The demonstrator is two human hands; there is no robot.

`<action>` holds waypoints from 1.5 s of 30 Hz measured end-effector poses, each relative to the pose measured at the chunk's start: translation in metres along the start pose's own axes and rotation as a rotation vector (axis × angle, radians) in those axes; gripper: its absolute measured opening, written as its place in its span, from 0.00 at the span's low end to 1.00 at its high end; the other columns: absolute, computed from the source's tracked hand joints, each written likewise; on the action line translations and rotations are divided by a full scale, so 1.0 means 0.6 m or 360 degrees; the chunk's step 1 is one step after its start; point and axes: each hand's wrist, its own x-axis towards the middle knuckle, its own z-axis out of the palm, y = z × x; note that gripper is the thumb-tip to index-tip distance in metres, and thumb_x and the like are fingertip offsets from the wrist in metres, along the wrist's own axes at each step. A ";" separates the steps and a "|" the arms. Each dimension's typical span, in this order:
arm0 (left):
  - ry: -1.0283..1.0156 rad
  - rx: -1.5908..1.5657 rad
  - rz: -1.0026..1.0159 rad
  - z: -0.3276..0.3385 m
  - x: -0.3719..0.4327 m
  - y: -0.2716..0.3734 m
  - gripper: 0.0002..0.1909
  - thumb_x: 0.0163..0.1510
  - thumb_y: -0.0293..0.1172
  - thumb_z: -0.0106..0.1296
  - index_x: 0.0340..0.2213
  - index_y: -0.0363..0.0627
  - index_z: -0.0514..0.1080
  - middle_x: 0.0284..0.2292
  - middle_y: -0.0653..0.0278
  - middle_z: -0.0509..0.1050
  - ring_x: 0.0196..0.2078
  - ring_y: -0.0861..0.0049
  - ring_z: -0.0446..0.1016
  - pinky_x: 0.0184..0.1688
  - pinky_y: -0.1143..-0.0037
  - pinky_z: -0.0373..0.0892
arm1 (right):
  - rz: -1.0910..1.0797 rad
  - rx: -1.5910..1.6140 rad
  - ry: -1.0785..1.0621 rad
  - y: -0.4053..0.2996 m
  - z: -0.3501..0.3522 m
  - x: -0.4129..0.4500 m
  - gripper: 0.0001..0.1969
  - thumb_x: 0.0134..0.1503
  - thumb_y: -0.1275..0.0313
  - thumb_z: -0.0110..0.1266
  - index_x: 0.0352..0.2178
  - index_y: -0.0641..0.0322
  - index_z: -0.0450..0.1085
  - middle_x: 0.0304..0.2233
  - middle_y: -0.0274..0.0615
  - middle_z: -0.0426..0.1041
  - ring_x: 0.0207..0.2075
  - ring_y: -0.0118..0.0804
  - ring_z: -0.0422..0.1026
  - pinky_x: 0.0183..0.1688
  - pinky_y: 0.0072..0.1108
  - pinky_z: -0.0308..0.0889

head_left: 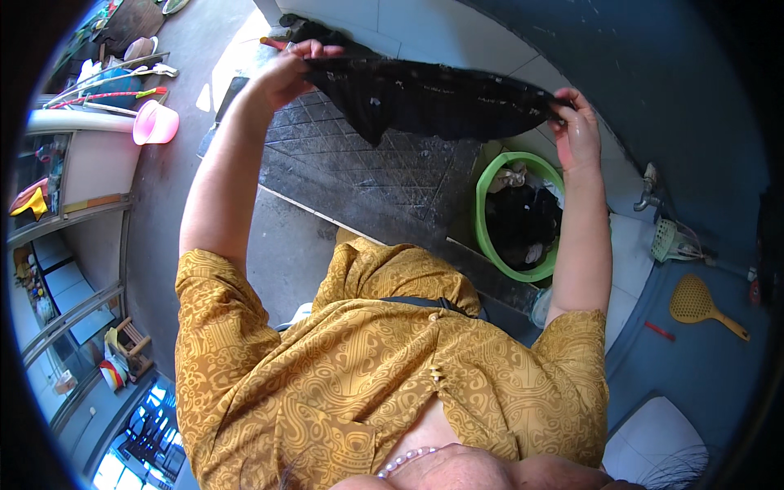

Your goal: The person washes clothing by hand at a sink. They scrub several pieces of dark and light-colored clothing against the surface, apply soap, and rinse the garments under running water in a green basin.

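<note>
A black cloth garment is stretched wide between my raised hands, its lower part hanging above a dark slab scored with crossing grooves. My left hand grips one end at the upper left. At the other end, my right hand pinches the edge between thumb and fingers. Pale specks or marks show along the cloth's upper edge. Below my right hand stands a green plastic basin holding dark wet-looking cloth and a whitish piece.
A metal tap juts from the right wall, near a light green plastic basket. A yellow perforated scoop hangs farther right. Another dark cloth heap lies behind my left hand. A pink bucket is at the left.
</note>
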 end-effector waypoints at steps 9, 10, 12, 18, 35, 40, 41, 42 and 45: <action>0.0886 0.1422 -0.0077 0.027 -0.016 0.044 0.19 0.56 0.28 0.45 0.49 0.39 0.66 0.37 0.53 0.76 0.39 0.65 0.79 0.46 0.64 0.73 | 0.0381 0.0022 -0.0601 -0.013 0.046 -0.032 0.07 0.49 0.77 0.60 0.31 0.55 0.71 0.31 0.28 0.73 0.34 0.22 0.71 0.36 0.15 0.67; 0.0728 0.0759 -0.0285 0.023 -0.024 0.036 0.20 0.58 0.32 0.44 0.51 0.39 0.64 0.38 0.52 0.75 0.39 0.60 0.79 0.47 0.58 0.73 | 0.0377 0.0168 -0.0572 -0.032 0.070 -0.052 0.07 0.49 0.77 0.60 0.30 0.55 0.71 0.30 0.27 0.72 0.32 0.22 0.71 0.37 0.15 0.68; 0.0267 -0.0228 -0.0565 0.023 -0.023 0.025 0.19 0.65 0.40 0.39 0.50 0.38 0.62 0.38 0.52 0.73 0.44 0.50 0.77 0.51 0.43 0.69 | 0.0369 0.0312 -0.0529 -0.036 0.084 -0.064 0.06 0.50 0.77 0.60 0.29 0.55 0.70 0.29 0.27 0.72 0.31 0.21 0.71 0.37 0.15 0.69; 0.0568 -0.1080 -0.0119 0.019 0.041 -0.015 0.15 0.66 0.31 0.36 0.52 0.42 0.61 0.48 0.50 0.68 0.51 0.56 0.70 0.54 0.45 0.66 | -0.0471 -0.0437 -0.0133 0.007 0.086 -0.025 0.07 0.54 0.74 0.57 0.24 0.56 0.67 0.22 0.24 0.69 0.25 0.18 0.70 0.28 0.13 0.67; -0.0031 0.0581 -0.0062 -0.016 0.005 0.079 0.23 0.53 0.16 0.47 0.49 0.47 0.75 0.42 0.60 0.77 0.41 0.73 0.78 0.45 0.80 0.75 | -0.0662 -0.0920 0.0340 -0.041 0.016 0.013 0.09 0.57 0.82 0.42 0.33 0.65 0.71 0.34 0.38 0.76 0.24 0.30 0.77 0.24 0.18 0.72; -0.0405 0.0871 0.0077 0.008 0.001 0.113 0.26 0.50 0.13 0.44 0.49 0.46 0.75 0.48 0.58 0.75 0.49 0.72 0.74 0.55 0.80 0.69 | -0.0298 -0.0524 0.0153 -0.005 -0.001 0.049 0.14 0.56 0.83 0.41 0.34 0.64 0.76 0.33 0.37 0.77 0.29 0.25 0.75 0.33 0.19 0.72; -0.0345 0.0988 0.0136 0.014 0.002 0.116 0.26 0.50 0.13 0.44 0.49 0.45 0.75 0.49 0.56 0.74 0.51 0.71 0.73 0.59 0.79 0.66 | -0.0460 -0.0562 0.0189 0.001 -0.007 0.053 0.12 0.57 0.82 0.43 0.33 0.64 0.76 0.32 0.36 0.76 0.31 0.23 0.74 0.36 0.18 0.71; -0.0228 0.1046 0.0156 0.005 -0.014 0.140 0.26 0.49 0.13 0.44 0.48 0.43 0.75 0.50 0.56 0.74 0.50 0.70 0.74 0.60 0.79 0.64 | -0.0468 -0.0527 0.0169 0.003 0.006 0.056 0.12 0.57 0.82 0.43 0.33 0.64 0.76 0.32 0.36 0.76 0.31 0.23 0.74 0.36 0.18 0.71; -0.0277 0.1069 0.0244 -0.073 -0.015 0.138 0.25 0.50 0.12 0.43 0.47 0.42 0.76 0.48 0.56 0.75 0.48 0.71 0.76 0.60 0.77 0.64 | -0.0426 -0.0601 0.0031 0.015 0.025 0.048 0.09 0.56 0.79 0.48 0.31 0.62 0.76 0.30 0.33 0.76 0.30 0.20 0.70 0.36 0.15 0.67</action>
